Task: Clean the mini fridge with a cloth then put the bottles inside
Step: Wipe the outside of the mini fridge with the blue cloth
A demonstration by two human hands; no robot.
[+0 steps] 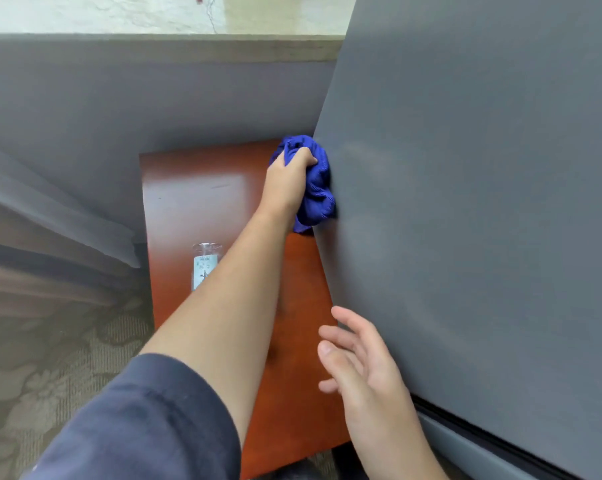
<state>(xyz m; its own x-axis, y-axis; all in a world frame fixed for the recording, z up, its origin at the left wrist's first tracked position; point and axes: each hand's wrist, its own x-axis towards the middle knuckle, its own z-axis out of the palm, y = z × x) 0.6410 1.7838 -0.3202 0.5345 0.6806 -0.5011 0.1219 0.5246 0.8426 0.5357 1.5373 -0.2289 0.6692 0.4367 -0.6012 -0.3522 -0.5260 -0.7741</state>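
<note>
Nearest the lens, a dark blue sleeve [136, 420] is covering the left upper arm, and the bare forearm is reaching away from it toward the middle of the view. I am logging the left hand [289, 178] at its far end: the fingers are curling tightly round a bunched blue cloth [315, 188] and pressing it against the grey panel of the mini fridge [483, 202], right at that panel's left edge. The fridge is filling the whole right side of the view, and a dark seam with a paler grey strip below it is crossing the lower right corner. The right hand [358, 362] is hanging lower and closer to me, fingers spread and relaxed, holding nothing. Its fingertips are lying just beside the same panel edge, and I cannot tell whether they are touching it. One clear bottle [206, 265] with a pale label is resting on the red-brown table [195, 195], left of the fridge and well apart from the cloth. The left forearm is hiding its lower right part, and I cannot tell whether it is upright or lying down. The table is meeting a grey wall [154, 98] under a pale stone ledge [119, 15]. Patterned carpet [50, 358] is showing at lower left, blurred.
</note>
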